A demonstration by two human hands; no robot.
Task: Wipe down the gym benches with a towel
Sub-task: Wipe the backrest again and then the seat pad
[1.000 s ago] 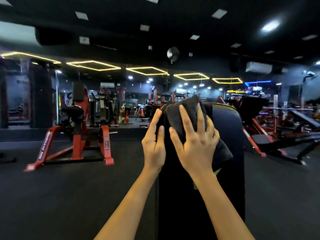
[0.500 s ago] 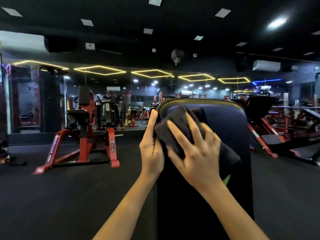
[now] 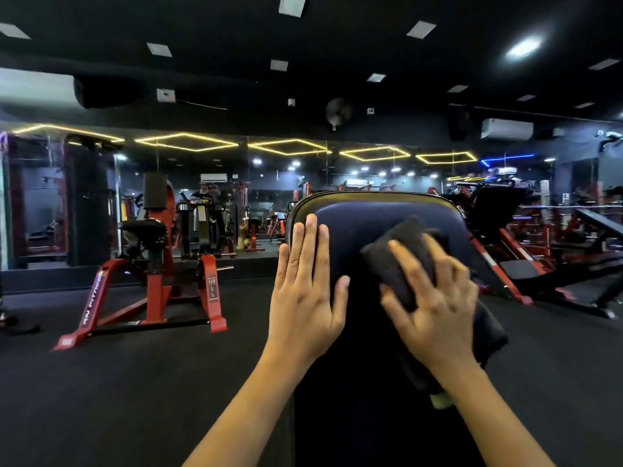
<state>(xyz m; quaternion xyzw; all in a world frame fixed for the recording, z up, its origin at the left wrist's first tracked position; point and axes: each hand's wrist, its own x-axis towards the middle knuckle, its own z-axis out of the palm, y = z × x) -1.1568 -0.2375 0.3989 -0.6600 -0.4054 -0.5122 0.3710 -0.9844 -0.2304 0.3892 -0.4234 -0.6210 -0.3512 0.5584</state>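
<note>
In the centre of the frame, the raised pad of a dark bench (image 3: 374,220) rises toward the camera, its rounded top edge near the middle of the picture. The left hand (image 3: 303,298) lies flat on the pad's left edge, fingers straight and close together, thumb out toward the middle, holding nothing; it looks to be steadying the pad. Just right of it, the right hand (image 3: 435,311) presses a folded black towel (image 3: 401,261) against the upper right part of the pad, fingers spread wide over the cloth rather than wrapped round it, though the hand is blurred. The towel's lower end hangs past the wrist along the pad's right side. The step in hand appears to be wiping this pad near its top. The next move probably calls for even pressure through the palm, so the towel slides with the hand instead of bunching, and strokes carried across and down the pad's lower stretch, which lies in shadow. At the left of the frame a red machine (image 3: 151,284) stands well apart.
</note>
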